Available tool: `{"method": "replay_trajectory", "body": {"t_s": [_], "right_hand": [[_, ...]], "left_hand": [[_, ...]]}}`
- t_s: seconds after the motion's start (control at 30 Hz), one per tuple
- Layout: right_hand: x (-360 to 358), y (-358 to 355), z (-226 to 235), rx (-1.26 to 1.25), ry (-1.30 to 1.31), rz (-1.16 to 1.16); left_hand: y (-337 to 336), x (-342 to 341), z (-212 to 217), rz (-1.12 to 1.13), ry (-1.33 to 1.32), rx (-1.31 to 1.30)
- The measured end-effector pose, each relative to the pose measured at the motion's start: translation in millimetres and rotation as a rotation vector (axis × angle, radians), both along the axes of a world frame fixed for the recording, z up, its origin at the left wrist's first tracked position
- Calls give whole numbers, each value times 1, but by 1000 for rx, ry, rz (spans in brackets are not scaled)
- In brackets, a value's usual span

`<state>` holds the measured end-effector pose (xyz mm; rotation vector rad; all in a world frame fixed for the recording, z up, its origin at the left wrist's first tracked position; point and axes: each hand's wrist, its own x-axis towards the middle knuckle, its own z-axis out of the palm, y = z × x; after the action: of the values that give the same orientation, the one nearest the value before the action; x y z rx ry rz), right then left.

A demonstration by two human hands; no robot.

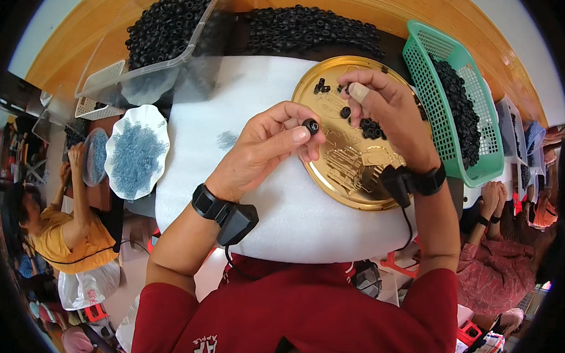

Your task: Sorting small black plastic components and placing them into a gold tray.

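Note:
My left hand [271,139] pinches a small black cylindrical part [310,125] between thumb and fingers, its hollow round end showing. My right hand [390,109], with a beige covering [358,92] on one digit, is closed above the round gold tray [338,194]. A small dark piece seems to sit at its fingertips, too small to name. On the tray lie several loose black parts [372,128], one [346,112] just under the right hand. Both wrists wear black strapped devices.
A scalloped white dish [116,182] of tiny bluish pieces [136,156] stands left on the white foam sheet's edge. Behind it is a clear bin [195,80] of black rings. A green basket [491,156] of black parts stands right. More black rings [312,28] lie behind. People work at both sides.

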<state>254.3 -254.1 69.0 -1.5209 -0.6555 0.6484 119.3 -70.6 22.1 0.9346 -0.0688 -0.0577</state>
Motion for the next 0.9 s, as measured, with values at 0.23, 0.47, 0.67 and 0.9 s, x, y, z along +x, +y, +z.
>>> {"method": "replay_trajectory", "body": {"t_s": [0.23,0.47,0.67,0.9], "right_hand": [[-25,6,-8,188,220,65],[-26,7,-16,179,197,16],[-27,5,-21,194,9,97],[-30,6,-22,234,-72,61]], "left_hand": [[2,2,0,11,-47,11],[5,1,-1,33,-85,7],[4,3,-5,69,-125,-12],[5,6,-6,103,-96,-1]]}}
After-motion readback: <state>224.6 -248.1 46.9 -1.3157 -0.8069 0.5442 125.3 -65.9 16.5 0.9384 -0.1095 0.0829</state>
